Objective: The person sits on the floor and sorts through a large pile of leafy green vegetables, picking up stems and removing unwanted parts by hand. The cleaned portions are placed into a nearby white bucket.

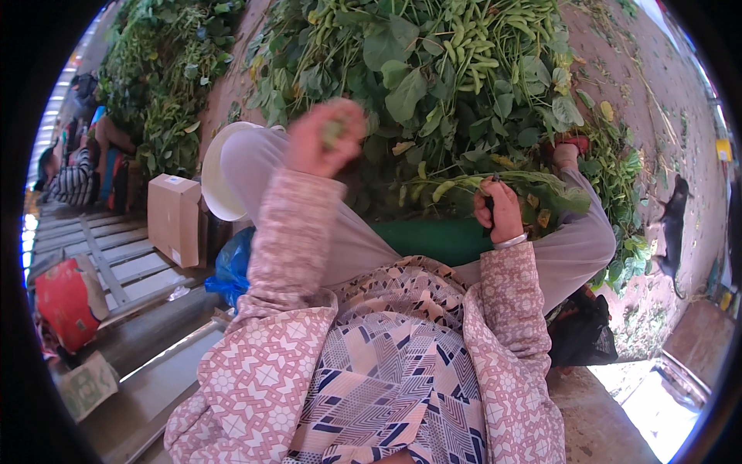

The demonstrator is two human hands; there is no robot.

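Note:
My left hand (327, 139) is blurred, its fingers closed around something green that looks like bean pods. It is raised above my left knee, next to the rim of a cream-coloured bucket (215, 180). My right hand (499, 210), wearing a silver bangle, is closed on a green bean stalk (533, 182) and a thin black object (488, 217), whose kind I cannot tell. Several plump pods (443, 190) hang on the stalk's left part. Before me lies a large heap of leafy bean plants (406, 81), with a cluster of pods (472, 52) on top.
A cardboard box (174, 220) and a blue plastic bag (232, 269) stand at my left. Another person (75, 180) sits beyond, by a second plant heap (168, 98). A dark animal (673, 226) is on the ground at right. A black bag (582, 330) lies by my right thigh.

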